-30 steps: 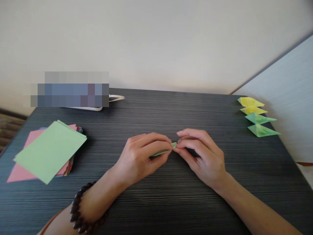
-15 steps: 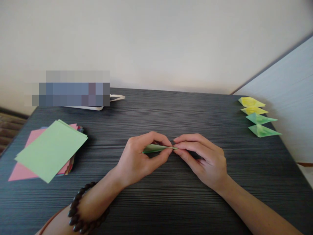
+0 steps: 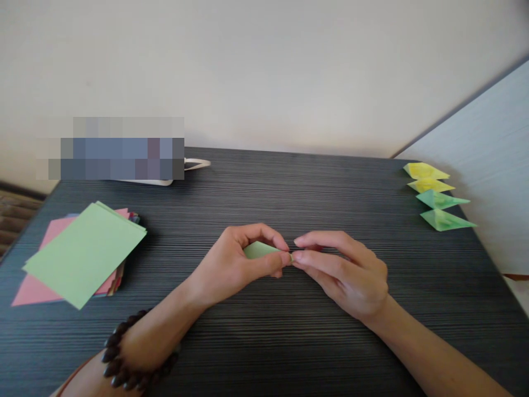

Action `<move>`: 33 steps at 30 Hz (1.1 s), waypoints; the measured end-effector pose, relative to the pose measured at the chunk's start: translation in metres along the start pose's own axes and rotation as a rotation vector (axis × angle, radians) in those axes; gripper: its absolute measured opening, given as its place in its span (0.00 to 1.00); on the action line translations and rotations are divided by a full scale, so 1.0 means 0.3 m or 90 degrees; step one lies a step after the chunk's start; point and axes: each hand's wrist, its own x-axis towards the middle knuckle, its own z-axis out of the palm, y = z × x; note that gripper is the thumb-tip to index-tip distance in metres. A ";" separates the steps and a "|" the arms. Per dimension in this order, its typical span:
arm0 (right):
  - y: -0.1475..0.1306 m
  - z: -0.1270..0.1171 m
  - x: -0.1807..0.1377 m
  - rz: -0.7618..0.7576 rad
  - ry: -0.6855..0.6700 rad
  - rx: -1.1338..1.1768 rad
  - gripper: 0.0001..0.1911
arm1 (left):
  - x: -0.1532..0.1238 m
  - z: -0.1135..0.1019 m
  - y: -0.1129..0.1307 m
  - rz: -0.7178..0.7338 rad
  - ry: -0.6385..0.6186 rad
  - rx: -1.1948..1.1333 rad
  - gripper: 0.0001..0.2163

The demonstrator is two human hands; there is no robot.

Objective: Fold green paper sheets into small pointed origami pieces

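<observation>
Head | left hand [image 3: 231,264], right hand [image 3: 351,275]: grips pinched on folded green paper [image 3: 258,250] (mid-table) | table [image 3: 289,187] edges well apart

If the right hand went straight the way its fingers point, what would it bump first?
Probably the left hand, pinching the folded green paper right at the right hand's fingertips.
</observation>
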 end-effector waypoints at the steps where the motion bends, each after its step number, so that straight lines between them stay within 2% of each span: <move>1: 0.001 -0.003 0.000 -0.011 -0.006 -0.021 0.08 | 0.000 -0.002 -0.002 -0.015 -0.012 -0.024 0.03; 5: -0.004 -0.010 0.008 -0.034 -0.012 -0.065 0.07 | -0.001 -0.008 -0.007 -0.051 -0.033 -0.077 0.03; 9: -0.008 -0.011 0.014 -0.016 -0.007 -0.065 0.06 | 0.002 -0.010 -0.007 -0.063 -0.032 -0.075 0.05; 16: 0.009 -0.007 0.002 -0.033 -0.032 0.017 0.10 | 0.004 -0.005 -0.002 -0.075 -0.031 -0.037 0.06; 19: 0.010 -0.003 0.003 0.030 -0.048 0.097 0.07 | 0.002 -0.002 0.008 -0.038 0.006 0.049 0.05; 23: -0.002 -0.002 0.012 0.197 -0.101 0.212 0.05 | -0.007 0.010 0.020 0.038 0.098 0.202 0.02; 25: -0.010 -0.003 0.016 0.248 -0.121 0.246 0.04 | -0.012 0.018 0.020 0.080 0.114 0.231 0.01; 29: -0.018 0.001 0.017 0.277 -0.137 0.255 0.02 | -0.019 0.028 0.013 0.140 0.115 0.268 0.02; 33: -0.015 0.006 0.016 0.250 -0.126 0.211 0.02 | -0.015 0.024 0.006 0.148 0.113 0.295 0.03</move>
